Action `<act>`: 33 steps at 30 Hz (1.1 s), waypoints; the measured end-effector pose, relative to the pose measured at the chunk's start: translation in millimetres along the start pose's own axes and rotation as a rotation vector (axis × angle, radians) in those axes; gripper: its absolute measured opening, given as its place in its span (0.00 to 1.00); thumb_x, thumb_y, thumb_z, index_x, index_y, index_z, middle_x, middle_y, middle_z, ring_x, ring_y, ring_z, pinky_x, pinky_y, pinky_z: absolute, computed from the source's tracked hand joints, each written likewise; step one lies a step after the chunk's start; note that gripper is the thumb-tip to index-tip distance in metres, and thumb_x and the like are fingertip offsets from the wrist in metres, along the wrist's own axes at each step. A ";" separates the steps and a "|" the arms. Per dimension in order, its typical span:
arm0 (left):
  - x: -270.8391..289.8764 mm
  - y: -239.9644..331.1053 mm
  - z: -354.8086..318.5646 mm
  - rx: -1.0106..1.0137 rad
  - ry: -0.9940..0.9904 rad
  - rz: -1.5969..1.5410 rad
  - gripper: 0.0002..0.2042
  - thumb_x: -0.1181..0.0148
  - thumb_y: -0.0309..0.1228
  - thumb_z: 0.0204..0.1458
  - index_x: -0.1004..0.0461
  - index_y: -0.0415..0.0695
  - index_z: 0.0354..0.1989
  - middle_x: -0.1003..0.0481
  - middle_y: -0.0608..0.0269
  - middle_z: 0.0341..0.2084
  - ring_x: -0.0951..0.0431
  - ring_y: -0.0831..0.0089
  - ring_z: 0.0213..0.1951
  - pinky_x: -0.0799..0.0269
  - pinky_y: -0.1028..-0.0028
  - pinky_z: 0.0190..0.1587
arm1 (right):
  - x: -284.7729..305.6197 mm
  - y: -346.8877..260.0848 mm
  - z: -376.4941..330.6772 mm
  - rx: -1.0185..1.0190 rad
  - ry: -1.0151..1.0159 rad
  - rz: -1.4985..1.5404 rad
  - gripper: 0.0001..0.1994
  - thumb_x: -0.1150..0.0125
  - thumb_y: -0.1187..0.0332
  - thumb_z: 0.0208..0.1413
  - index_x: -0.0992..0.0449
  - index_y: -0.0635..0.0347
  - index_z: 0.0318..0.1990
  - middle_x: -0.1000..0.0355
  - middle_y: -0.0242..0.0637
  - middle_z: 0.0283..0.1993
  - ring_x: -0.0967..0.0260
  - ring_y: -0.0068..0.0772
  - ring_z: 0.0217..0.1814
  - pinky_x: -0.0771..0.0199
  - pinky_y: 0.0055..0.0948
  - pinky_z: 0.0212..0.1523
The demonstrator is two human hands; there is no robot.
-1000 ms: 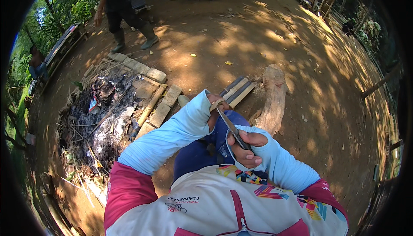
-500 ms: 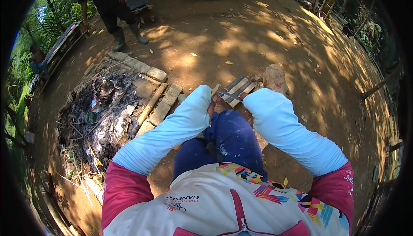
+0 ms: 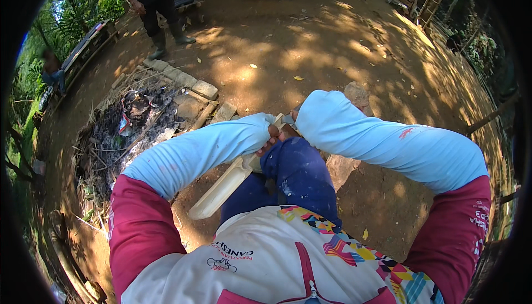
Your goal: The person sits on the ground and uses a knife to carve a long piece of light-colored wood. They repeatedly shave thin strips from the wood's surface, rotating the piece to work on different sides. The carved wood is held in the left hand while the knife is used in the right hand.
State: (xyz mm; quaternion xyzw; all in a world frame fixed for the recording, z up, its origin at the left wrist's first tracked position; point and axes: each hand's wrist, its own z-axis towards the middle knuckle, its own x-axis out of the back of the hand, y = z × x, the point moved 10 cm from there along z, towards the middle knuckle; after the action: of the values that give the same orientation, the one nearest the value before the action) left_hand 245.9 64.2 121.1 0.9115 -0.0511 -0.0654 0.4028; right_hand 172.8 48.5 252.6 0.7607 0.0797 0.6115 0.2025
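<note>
My left hand is closed around a pale, trough-shaped length of split bamboo in front of my knees. Its long end slants down to the left beside my blue-trousered thigh, while a short end sticks up past my fingers. Just right of that upper end shows a bit of grey knife blade. The knife is in my right hand, which is mostly covered by the light blue sleeve, so its fingers barely show. The blade lies against or very close to the bamboo; I cannot tell which.
On the left lies a heap of ash and burnt scraps, edged by blocks and a bamboo pole. A rock sits beyond my right forearm. Another person in dark clothes and boots stands at the far left.
The bamboo's long end has come into view at the lower left. My right forearm has swung up and leftward, and its sleeve now hides most of the knife and the slatted wooden piece.
</note>
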 end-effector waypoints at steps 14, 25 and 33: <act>56.1 -32.3 58.0 -0.501 0.430 0.006 0.05 0.55 0.26 0.59 0.31 0.42 0.36 0.30 0.58 0.24 0.29 0.64 0.28 0.32 0.67 0.33 | -122.6 19.9 -14.6 -0.677 -0.062 1.225 0.12 0.45 0.61 0.63 0.25 0.61 0.43 0.29 0.35 0.27 0.34 0.31 0.24 0.33 0.31 0.27; 13.6 42.4 -75.9 -1.387 0.494 0.488 0.07 0.51 0.26 0.60 0.29 0.40 0.32 0.28 0.58 0.24 0.27 0.68 0.28 0.33 0.70 0.32 | -43.3 -121.5 -33.3 0.148 -0.300 3.215 0.14 0.52 0.56 0.68 0.33 0.57 0.48 0.40 0.28 0.21 0.47 0.17 0.12 0.48 0.20 0.10; 11.2 43.0 -68.6 -1.107 0.568 0.710 0.05 0.50 0.27 0.61 0.31 0.40 0.41 0.29 0.54 0.28 0.28 0.64 0.28 0.33 0.66 0.32 | -42.8 -50.7 -43.6 -0.511 0.026 1.959 0.10 0.51 0.65 0.66 0.30 0.62 0.48 0.37 0.30 0.22 0.42 0.19 0.21 0.39 0.22 0.21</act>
State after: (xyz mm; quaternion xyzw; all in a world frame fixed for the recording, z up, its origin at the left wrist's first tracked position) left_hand 266.2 83.7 197.8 0.4834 -0.1973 0.2930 0.8010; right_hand 127.0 87.8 201.1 0.4184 -0.7106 0.5156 -0.2325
